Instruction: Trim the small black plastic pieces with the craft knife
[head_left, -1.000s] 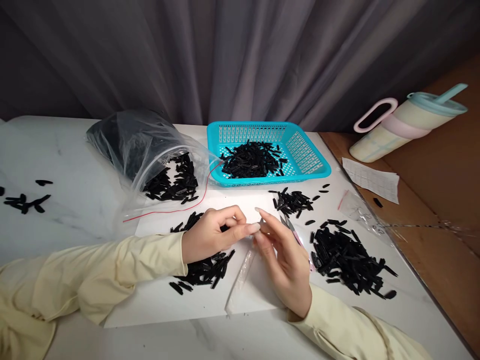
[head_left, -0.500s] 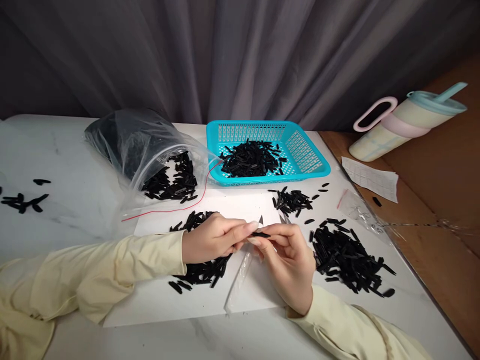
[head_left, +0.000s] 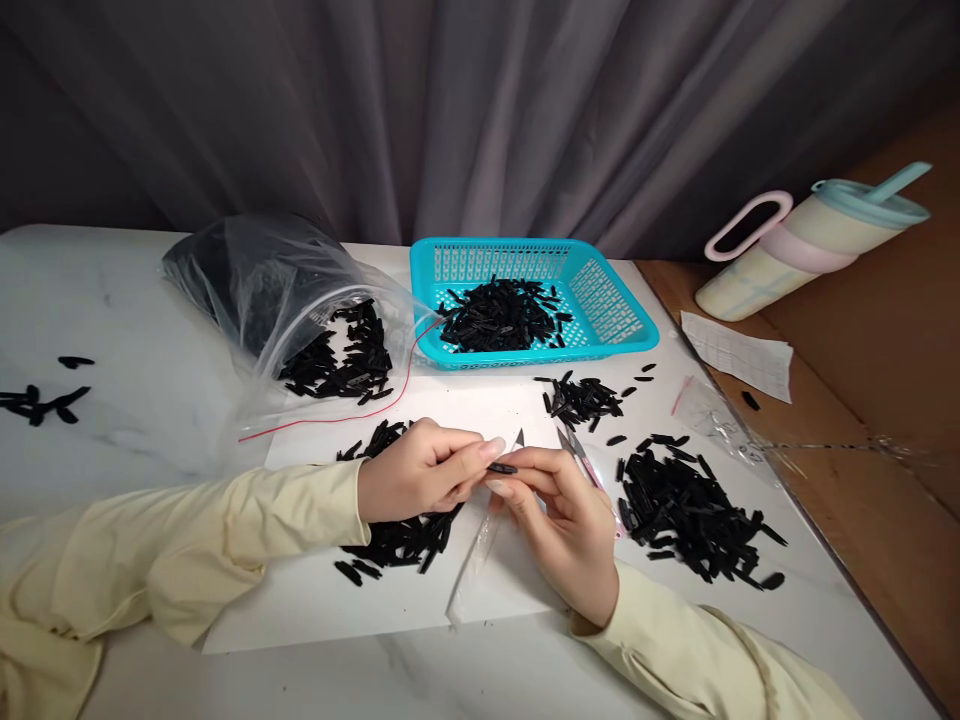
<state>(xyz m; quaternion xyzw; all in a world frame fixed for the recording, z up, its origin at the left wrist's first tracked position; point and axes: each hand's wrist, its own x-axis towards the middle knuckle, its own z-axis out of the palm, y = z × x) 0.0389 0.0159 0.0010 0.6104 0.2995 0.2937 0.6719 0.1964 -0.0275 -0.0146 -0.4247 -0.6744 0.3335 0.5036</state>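
Between my two hands is a small, narrow black piece [head_left: 504,468], elongated with blunt ends. My left hand [head_left: 427,468] comes in from the left and pinches one end between thumb and fingers. On the other end, the fingertips and thumb of my right hand [head_left: 566,520] are closed. Under my left hand lies a pile of similar black pieces [head_left: 409,545], partly hidden by it. A pointed metal tip [head_left: 519,440] shows just beyond my fingers, the rest covered. Scissors [head_left: 581,458] lie partly behind my right hand. A clear plastic strip [head_left: 469,575] stretches below the hands.
A blue basket [head_left: 611,335] with black pieces stands at the back. Left of it, a clear zip bag [head_left: 300,260] lies open, with pieces at its mouth. More piles sit at right [head_left: 694,515] and centre [head_left: 581,400]. A tumbler [head_left: 810,240] stands on cardboard at right.
Both hands have shifted slightly left, and the black piece has turned a little in the fingers. More of the scissors shows behind my right hand.
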